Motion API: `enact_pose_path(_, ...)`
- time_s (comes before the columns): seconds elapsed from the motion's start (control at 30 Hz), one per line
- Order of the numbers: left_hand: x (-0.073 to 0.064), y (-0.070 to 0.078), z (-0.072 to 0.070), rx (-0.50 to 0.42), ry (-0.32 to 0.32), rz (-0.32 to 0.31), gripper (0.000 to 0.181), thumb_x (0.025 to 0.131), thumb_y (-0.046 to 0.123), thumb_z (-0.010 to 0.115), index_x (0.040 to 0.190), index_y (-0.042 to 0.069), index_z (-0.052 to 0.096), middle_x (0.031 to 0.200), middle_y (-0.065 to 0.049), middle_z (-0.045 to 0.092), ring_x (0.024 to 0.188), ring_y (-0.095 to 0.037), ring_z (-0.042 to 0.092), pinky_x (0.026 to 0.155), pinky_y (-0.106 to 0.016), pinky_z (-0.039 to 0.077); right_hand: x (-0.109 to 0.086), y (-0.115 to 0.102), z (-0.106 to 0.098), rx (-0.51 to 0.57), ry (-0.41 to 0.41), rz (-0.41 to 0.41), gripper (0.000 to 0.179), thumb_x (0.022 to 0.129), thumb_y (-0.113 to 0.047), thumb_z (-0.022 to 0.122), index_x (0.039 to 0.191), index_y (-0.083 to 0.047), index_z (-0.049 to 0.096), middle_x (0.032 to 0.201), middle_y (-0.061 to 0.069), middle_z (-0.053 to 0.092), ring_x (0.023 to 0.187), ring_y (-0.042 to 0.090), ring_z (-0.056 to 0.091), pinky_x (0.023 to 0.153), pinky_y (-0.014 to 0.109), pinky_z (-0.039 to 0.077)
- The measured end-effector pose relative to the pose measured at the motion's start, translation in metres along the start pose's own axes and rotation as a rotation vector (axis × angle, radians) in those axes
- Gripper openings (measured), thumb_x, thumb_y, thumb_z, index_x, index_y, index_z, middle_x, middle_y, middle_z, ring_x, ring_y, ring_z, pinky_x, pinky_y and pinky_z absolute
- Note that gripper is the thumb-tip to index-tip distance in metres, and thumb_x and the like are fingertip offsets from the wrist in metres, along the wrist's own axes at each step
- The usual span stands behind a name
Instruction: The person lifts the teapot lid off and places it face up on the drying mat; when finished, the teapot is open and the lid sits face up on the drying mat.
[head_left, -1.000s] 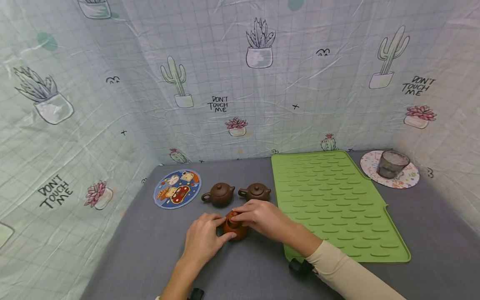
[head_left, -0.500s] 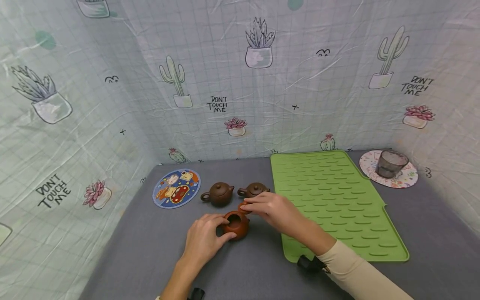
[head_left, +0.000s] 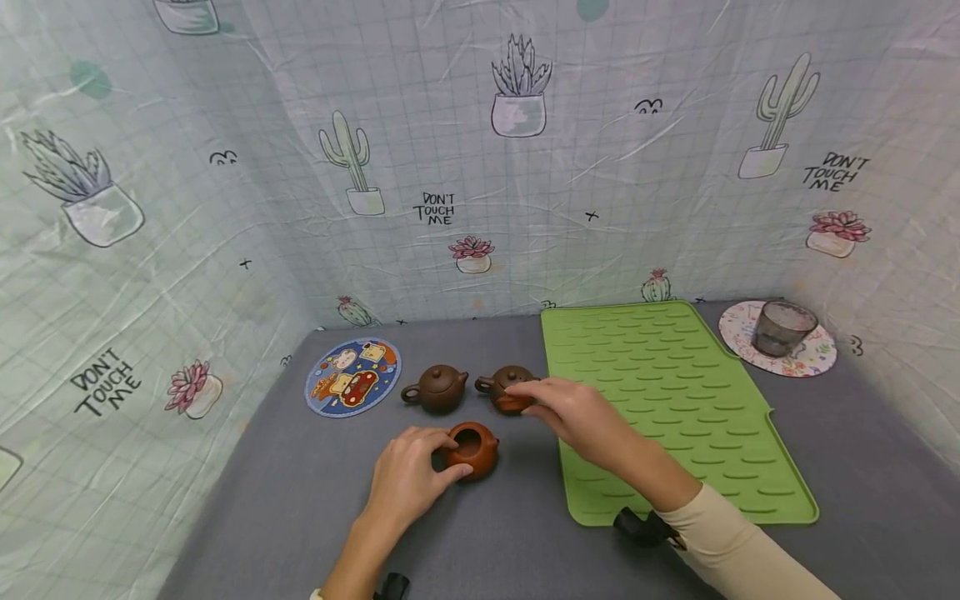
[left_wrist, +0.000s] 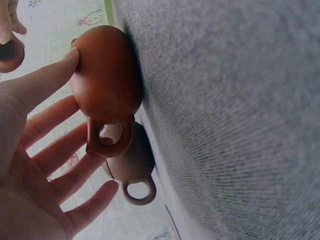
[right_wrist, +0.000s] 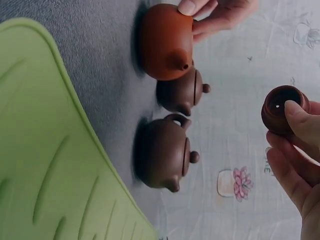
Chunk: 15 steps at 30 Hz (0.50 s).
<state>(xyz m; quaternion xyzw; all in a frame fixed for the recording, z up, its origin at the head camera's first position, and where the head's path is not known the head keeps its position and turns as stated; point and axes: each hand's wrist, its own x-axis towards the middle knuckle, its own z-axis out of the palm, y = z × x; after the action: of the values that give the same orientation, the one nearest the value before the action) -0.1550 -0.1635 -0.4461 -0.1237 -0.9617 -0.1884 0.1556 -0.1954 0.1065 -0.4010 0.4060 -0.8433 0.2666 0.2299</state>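
Observation:
My left hand [head_left: 408, 471] holds a reddish-brown clay teapot [head_left: 486, 457] on the grey table, thumb and fingers at its rim. The pot's top is uncovered, its handle [left_wrist: 112, 150] shows in the left wrist view. My right hand [head_left: 588, 417] pinches the matching teapot lid [right_wrist: 272, 124] in the air, tilted so its hollow underside faces the right wrist camera. In the head view the lid is in front of a dark brown teapot [head_left: 510, 377] and partly covers it. A second dark brown teapot [head_left: 441, 392] stands to the left. Both dark pots wear their lids.
A green ridged mat [head_left: 660, 400] lies on the right of the table [head_left: 285, 517]. Behind it at far right, a dark glass cup [head_left: 783, 329] stands on a round floral mat [head_left: 813, 358]. A round blue cartoon mat [head_left: 318, 387] lies at back left. Patterned cloth walls surround the table.
My right hand has lifted the lid off the reddish-brown teapot and carried it up, right and away from the opening. My left hand has stayed on the pot.

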Motion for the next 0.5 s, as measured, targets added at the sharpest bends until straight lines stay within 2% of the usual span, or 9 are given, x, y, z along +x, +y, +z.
enact_pose_path(0.2,0.000,0.000,-0.001,-0.009,0.000,-0.018,0.033,0.069,0.044,0.093,0.093,0.025,0.081,0.107,0.007,0.079,0.099,-0.014,0.071,0.083,-0.040,0.058,-0.005,0.003,-0.013,0.005,-0.014,0.079,0.041,0.092,-0.011,0.074,0.131,-0.017,0.066,0.115,-0.001,0.077,0.096,0.011,0.075,0.077,0.027,0.060)
enact_pose_path(0.3,0.000,0.000,-0.001,-0.016,-0.002,-0.023,0.033,0.069,0.043,0.093,0.093,0.025,0.081,0.107,0.007,0.079,0.098,-0.013,0.070,0.082,-0.039,0.058,-0.009,0.004,-0.020,0.018,0.002,0.116,0.038,0.093,-0.012,0.074,0.130,-0.014,0.066,0.112,0.000,0.078,0.091,0.011,0.076,0.073,0.025,0.060)
enact_pose_path(0.5,0.000,0.002,-0.001,-0.035,-0.020,-0.035,0.032,0.071,0.042,0.093,0.094,0.023,0.080,0.109,0.006,0.079,0.098,-0.013,0.069,0.083,-0.040,0.058,-0.023,0.011,-0.028,0.018,0.038,0.143,0.027,0.091,-0.010,0.075,0.116,-0.015,0.068,0.102,-0.003,0.078,0.085,0.008,0.075,0.069,0.022,0.059)
